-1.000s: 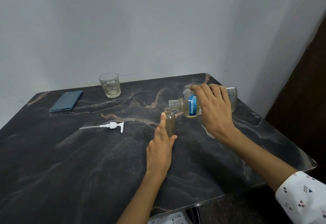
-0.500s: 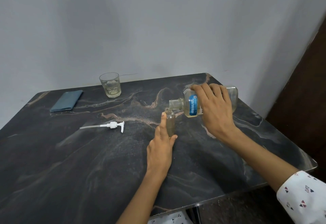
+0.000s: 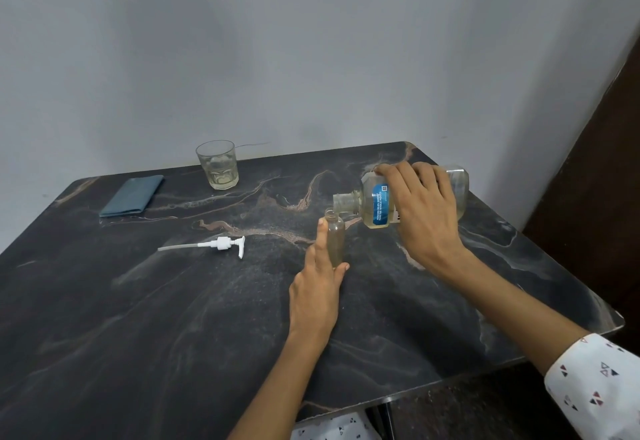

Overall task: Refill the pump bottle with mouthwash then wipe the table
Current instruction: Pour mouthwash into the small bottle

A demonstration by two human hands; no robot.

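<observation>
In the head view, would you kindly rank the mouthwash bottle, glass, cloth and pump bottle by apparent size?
1. Mouthwash bottle, partly covered by a hand
2. Cloth and glass: too alike to rank
3. Pump bottle

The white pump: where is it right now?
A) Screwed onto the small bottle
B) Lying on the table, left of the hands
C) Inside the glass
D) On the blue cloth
B: the pump lies flat on the table, apart from the small bottle that the left hand holds.
</observation>
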